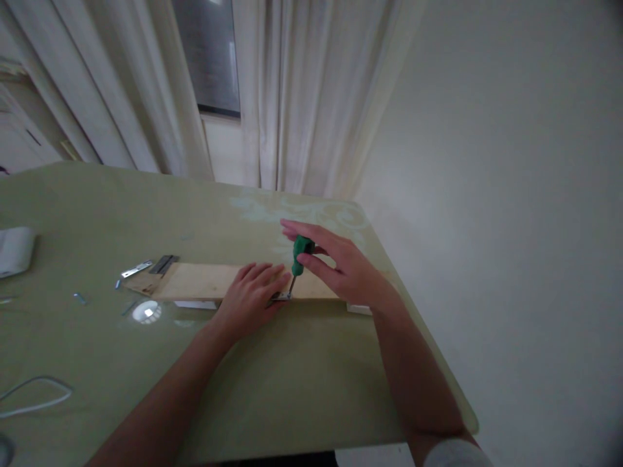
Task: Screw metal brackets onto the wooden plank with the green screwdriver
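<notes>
From where I stand, the right hand [343,266] has its grip wrapped around a screwdriver [300,253], thumb and fingers on the green handle; any mark there is too blurred to read. The shaft slants down to a small metal plate [281,296] at the near edge of a wooden board [199,280]. The left hand [250,295] lies palm down across the board, fingers spread just beside the plate; whether its grip also pinches the plate I cannot tell.

The board lies lengthwise on the green desk [292,389], with white blocks [195,304] showing beneath it. At its left end sit a silver metal strip [137,268] and a darker metal piece [164,264]. Farther left are a white roll [14,251] and, nearer, a looped cable [36,395]. A pale scroll pattern [321,213] decorates the desk's far corner.
</notes>
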{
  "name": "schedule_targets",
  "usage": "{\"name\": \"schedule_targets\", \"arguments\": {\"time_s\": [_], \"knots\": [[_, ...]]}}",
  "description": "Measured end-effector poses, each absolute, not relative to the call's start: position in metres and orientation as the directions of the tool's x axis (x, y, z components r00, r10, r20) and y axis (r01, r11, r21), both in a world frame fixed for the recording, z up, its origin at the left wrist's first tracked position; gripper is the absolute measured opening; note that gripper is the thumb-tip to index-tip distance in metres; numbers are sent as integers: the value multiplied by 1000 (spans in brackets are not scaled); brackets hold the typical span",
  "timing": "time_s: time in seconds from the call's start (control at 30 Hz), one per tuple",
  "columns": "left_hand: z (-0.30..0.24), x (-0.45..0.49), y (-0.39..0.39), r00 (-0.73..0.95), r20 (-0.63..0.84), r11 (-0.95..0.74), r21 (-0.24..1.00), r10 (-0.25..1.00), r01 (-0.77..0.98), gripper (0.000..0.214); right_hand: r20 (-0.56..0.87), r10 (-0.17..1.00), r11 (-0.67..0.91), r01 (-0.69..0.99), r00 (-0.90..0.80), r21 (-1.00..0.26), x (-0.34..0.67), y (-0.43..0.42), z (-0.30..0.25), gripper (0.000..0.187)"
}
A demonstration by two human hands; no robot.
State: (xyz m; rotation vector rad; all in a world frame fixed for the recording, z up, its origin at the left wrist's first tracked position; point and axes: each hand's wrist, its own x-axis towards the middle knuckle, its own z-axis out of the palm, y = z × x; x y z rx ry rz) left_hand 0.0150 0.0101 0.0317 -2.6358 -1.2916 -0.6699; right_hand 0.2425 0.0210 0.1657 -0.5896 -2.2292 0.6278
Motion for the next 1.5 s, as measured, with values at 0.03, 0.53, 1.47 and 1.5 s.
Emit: {"name": "schedule_targets", "arguments": {"time_s": [0.03,0.53,1.47,1.5], "knots": [[31,15,10,533,446,-625,80,719,777,41,539,582,763,179,-609,-621,243,25,163,48],[36,17,9,522,464,-629,104,716,770,31,614,562,797,166,-555,-580,233,18,163,34],[28,17,11,521,476,-631,96,708,770,36,593,543,815,203,-594,-544,235,11,165,41],[29,18,10,521,474,-630,96,710,771,35,637,544,830,240,-546,-503,232,11,161,40]]}}
